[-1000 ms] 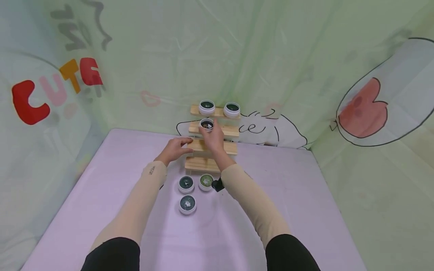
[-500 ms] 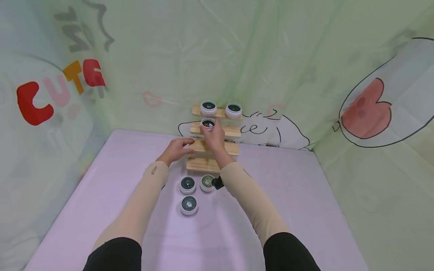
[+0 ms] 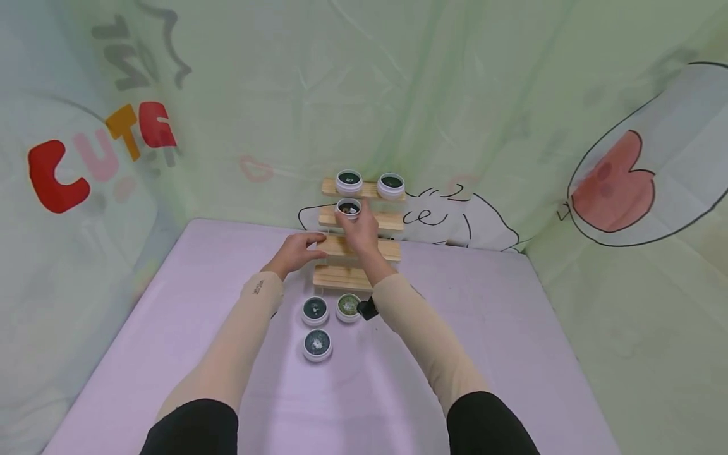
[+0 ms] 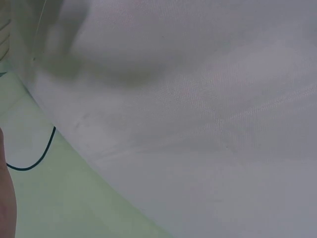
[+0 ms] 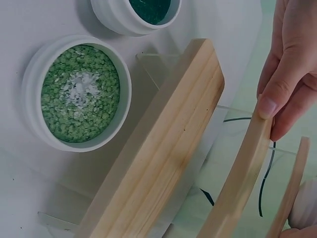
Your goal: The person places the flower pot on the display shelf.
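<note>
White jar [image 3: 349, 208] at the second shelf [image 3: 389, 220] of a stepped wooden stand [image 3: 340, 277], the fingers of a right hand [image 3: 361, 231] curled around it.
A left hand [image 3: 294, 251] pinches the end of the third shelf [image 3: 334, 245]; whether the held jar touches wood cannot be told. Loading looks under half done: two jars [image 3: 349, 183] up top, three more [image 3: 315, 310] left on the lilac-covered worktop [image 3: 449, 354]. Smooth round tubs meet pale, grained planks and clear supports [image 5: 55, 221]; one jar shows coarse green flakes [image 5: 101, 116].

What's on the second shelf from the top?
A white jar in the right grip, over the left half of that shelf. The grip partly hides the jar's base, so contact can't be seen.
</note>
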`<state>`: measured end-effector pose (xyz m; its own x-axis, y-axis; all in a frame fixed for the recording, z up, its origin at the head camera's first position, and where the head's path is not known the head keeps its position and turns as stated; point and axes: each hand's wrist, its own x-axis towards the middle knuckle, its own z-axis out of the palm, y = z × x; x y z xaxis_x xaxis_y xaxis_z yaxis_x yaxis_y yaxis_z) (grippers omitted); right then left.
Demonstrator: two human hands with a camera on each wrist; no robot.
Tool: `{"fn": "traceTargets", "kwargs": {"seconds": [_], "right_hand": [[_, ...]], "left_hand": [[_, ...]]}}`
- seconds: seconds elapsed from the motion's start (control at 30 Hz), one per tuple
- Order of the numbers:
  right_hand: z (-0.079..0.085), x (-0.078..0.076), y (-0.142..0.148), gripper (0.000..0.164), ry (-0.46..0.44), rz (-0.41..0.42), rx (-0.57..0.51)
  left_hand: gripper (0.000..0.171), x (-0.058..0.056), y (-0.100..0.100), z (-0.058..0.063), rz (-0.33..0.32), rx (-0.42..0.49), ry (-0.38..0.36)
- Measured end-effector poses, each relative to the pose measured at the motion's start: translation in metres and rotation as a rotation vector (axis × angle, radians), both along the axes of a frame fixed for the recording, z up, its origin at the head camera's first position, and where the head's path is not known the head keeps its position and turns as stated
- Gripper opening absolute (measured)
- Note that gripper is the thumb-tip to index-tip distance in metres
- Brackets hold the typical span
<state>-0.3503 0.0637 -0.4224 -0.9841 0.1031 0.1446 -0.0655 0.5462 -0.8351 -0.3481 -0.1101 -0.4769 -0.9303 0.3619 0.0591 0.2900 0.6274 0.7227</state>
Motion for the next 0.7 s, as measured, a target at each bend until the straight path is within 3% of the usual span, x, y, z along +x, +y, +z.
{"fn": "traceTargets", "kwargs": {"seconds": [0.17, 0.43, 0.7], "right_hand": [[0.0, 0.008, 0.006, 0.081, 0.018, 0.012, -0.025], [-0.004, 0.034, 0.022, 0.08, -0.019, 0.034, -0.051], [-0.021, 0.063, 0.047, 0.081, -0.011, 0.123, -0.091]], "left_hand": [[0.054, -0.001, -0.001, -0.002, -0.004, 0.012, -0.001], [0.055, 0.0, -0.001, -0.005, -0.007, 0.032, 0.009], [0.054, 0.002, 0.002, -0.002, 0.018, 0.045, -0.008]]}}
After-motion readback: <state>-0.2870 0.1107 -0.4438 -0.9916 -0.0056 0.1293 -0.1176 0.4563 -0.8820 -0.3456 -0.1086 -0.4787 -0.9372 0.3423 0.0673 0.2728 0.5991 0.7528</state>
